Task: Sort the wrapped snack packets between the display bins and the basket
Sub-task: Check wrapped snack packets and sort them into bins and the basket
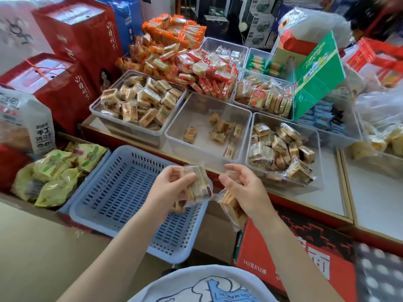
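While both hands grip packets, bins crowd the frame's upper half.
Left hand [169, 188] fingers hold clear-wrapped tan snack packets [197, 184] over the blue slotted plastic basket [122, 190]; right hand [244, 190] holds another packet [231, 207].

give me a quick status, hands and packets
Left hand grips wrapped packets over the blue basket. Right hand holds another packet. Middle clear bin nearly empty. Nothing in the way.

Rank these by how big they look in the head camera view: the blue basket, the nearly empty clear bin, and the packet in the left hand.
1. blue basket, though it sits nearest the camera.
2. nearly empty clear bin, looking somewhat smaller but farther back, so their order is unsure.
3. packet held by the left hand, clearly smallest.
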{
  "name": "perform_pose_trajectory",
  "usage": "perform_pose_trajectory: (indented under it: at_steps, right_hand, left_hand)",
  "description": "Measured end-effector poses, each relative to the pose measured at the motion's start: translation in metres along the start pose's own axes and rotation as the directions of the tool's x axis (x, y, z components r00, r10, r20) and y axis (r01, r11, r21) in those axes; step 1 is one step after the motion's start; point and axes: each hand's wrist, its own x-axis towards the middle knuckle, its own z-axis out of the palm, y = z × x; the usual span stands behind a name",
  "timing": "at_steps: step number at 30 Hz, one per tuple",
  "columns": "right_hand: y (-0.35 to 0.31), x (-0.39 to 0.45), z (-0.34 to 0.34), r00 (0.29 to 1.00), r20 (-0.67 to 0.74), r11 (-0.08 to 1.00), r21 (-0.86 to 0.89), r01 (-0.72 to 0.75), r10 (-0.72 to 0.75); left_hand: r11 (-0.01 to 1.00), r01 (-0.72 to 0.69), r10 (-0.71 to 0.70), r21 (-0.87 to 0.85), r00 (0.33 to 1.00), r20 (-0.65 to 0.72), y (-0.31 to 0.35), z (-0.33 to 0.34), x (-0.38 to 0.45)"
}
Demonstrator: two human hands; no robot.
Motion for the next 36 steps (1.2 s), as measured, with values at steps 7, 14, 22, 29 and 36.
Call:
perform_pose_trajectory:
  at_steps: [7, 14, 22, 29, 36]
  right_hand:
    - [0.004, -0.001, 0.015, 0.992, 0.095, 0.992, -0.095, 0.087, -0.078]
    - [-0.01, 0.005, 0.01, 0.997, 0.044, 0.998, -0.007, 0.065, -0.064]
    - [-0.016, 0.008, 0.002, 0.981, 0.165, 0.986, 0.117, -0.118, 0.098]
    - [-0.018, 0.008, -0.007, 0.994, 0.11, 0.996, 0.083, 0.016, -0.025]
    - [-0.023, 0.004, -0.006, 0.977, 0.021, 0.971, -0.108, 0.213, -0.212]
  left_hand:
    - [0.979, 0.092, -0.097, -0.181, 0.995, -0.017, 0.001, 0.004, 0.006]
    - [0.965, -0.165, 0.11, 0.202, 0.959, 0.261, -0.001, -0.006, 0.007]
    - [0.971, -0.224, 0.204, 0.084, 0.959, 0.195, 0.006, -0.001, 0.004]
    - [0.978, -0.197, 0.177, 0.061, 0.955, 0.238, 0.01, -0.001, 0.007]
    - [0.99, -0.138, 0.131, 0.008, 0.956, 0.261, 0.009, 0.007, 0.001]
